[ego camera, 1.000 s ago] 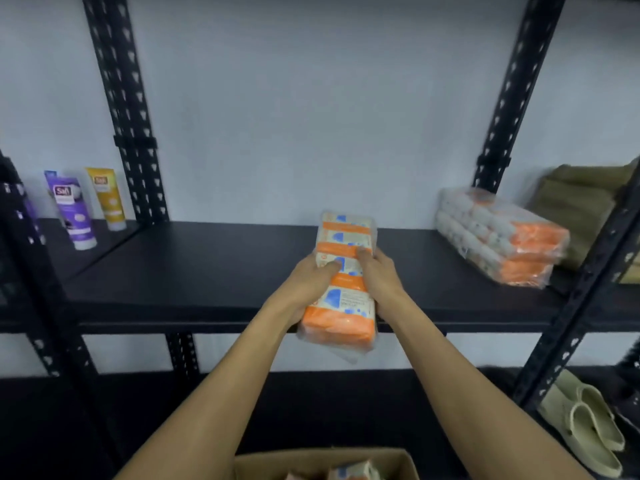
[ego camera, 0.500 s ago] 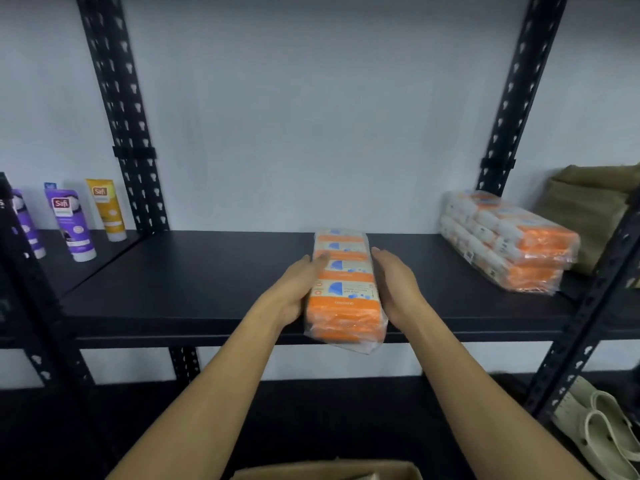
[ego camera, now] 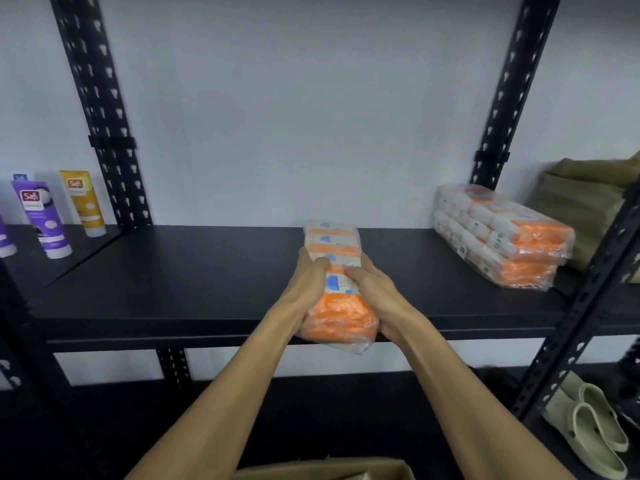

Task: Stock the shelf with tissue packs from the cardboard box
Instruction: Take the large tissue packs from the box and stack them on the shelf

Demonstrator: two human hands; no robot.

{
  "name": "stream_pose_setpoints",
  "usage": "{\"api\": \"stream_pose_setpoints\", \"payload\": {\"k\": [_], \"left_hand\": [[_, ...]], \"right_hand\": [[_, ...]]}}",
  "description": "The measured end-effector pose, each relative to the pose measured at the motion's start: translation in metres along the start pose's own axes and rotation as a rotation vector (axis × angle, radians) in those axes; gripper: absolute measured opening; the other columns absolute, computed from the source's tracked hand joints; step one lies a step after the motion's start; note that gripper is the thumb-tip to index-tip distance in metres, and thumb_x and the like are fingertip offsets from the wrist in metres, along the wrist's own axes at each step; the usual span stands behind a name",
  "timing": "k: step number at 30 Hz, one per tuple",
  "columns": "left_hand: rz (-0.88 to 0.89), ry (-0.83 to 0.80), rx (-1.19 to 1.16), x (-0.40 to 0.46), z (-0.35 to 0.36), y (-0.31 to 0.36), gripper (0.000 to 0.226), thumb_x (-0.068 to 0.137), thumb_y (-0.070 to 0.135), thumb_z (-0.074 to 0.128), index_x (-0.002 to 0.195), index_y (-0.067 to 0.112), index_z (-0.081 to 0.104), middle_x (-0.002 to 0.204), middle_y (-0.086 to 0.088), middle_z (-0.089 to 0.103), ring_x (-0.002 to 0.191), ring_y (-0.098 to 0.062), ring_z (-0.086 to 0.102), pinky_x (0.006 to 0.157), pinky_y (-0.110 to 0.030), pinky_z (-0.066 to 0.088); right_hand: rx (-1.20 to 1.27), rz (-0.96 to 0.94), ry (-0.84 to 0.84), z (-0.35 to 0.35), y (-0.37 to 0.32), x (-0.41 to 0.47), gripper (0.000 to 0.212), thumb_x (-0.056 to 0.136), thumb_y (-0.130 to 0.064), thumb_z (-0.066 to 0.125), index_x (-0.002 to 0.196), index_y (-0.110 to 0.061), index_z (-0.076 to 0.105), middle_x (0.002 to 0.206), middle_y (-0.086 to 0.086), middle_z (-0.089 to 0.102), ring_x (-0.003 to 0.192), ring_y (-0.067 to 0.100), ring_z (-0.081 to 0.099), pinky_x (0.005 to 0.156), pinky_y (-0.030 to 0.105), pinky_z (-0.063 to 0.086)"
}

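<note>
An orange and white tissue pack (ego camera: pixel 335 299) lies lengthwise on the black shelf (ego camera: pixel 194 282), its near end hanging a little over the front edge. My left hand (ego camera: pixel 307 282) grips its left side and my right hand (ego camera: pixel 372 289) grips its right side, fingers curled over the top. Two more tissue packs (ego camera: pixel 498 240) are stacked at the shelf's right end. The top edge of the cardboard box (ego camera: pixel 325 469) shows at the bottom of the view.
Purple and yellow tubes (ego camera: pixel 45 220) stand on the neighbouring shelf at left. A folded olive cloth (ego camera: pixel 585 202) lies at far right. Pale clogs (ego camera: pixel 588 431) sit on the lower shelf at right. Black perforated uprights (ego camera: pixel 104 112) frame the bay.
The pack came down from the air onto the shelf and slid further in. My fingers have closed over its top from its sides.
</note>
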State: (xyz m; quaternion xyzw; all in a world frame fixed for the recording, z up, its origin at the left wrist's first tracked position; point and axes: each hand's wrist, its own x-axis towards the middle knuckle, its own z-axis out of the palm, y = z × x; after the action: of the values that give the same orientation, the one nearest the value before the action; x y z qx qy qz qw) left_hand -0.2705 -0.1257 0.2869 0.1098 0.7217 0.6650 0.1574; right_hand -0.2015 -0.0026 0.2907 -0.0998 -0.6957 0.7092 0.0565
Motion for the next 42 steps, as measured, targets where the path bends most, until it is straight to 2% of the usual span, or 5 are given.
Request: {"api": "stream_pose_setpoints", "payload": {"k": [13,20,28,34,42], "left_hand": [[0.025,-0.018,0.156,0.046,-0.014,0.04,0.051,0.105,0.032,0.046,0.15,0.019,0.027,0.117,-0.008,0.067,0.093,-0.022,0.072,0.076,-0.036,0.062],[0.077,0.043,0.322,0.077,0.006,0.017,0.066,0.106,0.027,0.035,0.164,0.017,0.004,0.169,-0.001,0.01,0.134,-0.023,0.047,0.097,-0.032,0.045],[-0.029,-0.048,0.357,0.085,-0.014,0.039,0.049,0.104,0.041,0.041,0.144,0.013,0.043,0.122,-0.01,0.07,0.095,-0.024,0.074,0.082,-0.039,0.062],[0.246,-0.016,0.858,0.107,-0.012,0.078,0.036,0.107,0.035,0.041,0.128,0.011,0.058,0.114,-0.001,0.053,0.102,-0.02,0.048,0.089,-0.03,0.038],[0.26,-0.052,1.127,0.145,0.0,0.036,0.066,0.101,0.061,0.035,0.152,0.019,0.037,0.146,-0.011,0.048,0.136,-0.029,0.037,0.109,-0.048,0.037]], "right_hand": [[-0.098,0.001,0.123,-0.012,-0.031,0.071,0.039,0.097,-0.025,0.06,0.133,-0.013,0.049,0.112,0.007,0.07,0.087,0.021,0.075,0.064,0.033,0.058],[-0.248,-0.035,0.034,-0.017,-0.021,0.095,0.043,0.102,-0.017,0.049,0.144,-0.023,0.046,0.108,-0.003,0.066,0.075,0.006,0.07,0.051,0.015,0.052],[-0.858,-0.109,0.071,-0.006,-0.053,0.072,0.041,0.103,-0.035,0.047,0.138,-0.012,0.05,0.132,0.007,0.062,0.1,0.018,0.066,0.078,0.03,0.052],[-1.205,-0.148,-0.066,0.023,-0.055,-0.006,0.037,0.101,-0.05,0.042,0.108,-0.019,0.06,0.112,0.001,0.064,0.099,0.022,0.062,0.095,0.04,0.048],[-1.362,-0.422,0.156,0.03,0.0,-0.012,0.079,0.093,-0.055,0.003,0.156,-0.018,0.033,0.164,0.005,0.029,0.153,0.018,0.02,0.126,0.04,0.012]]}}
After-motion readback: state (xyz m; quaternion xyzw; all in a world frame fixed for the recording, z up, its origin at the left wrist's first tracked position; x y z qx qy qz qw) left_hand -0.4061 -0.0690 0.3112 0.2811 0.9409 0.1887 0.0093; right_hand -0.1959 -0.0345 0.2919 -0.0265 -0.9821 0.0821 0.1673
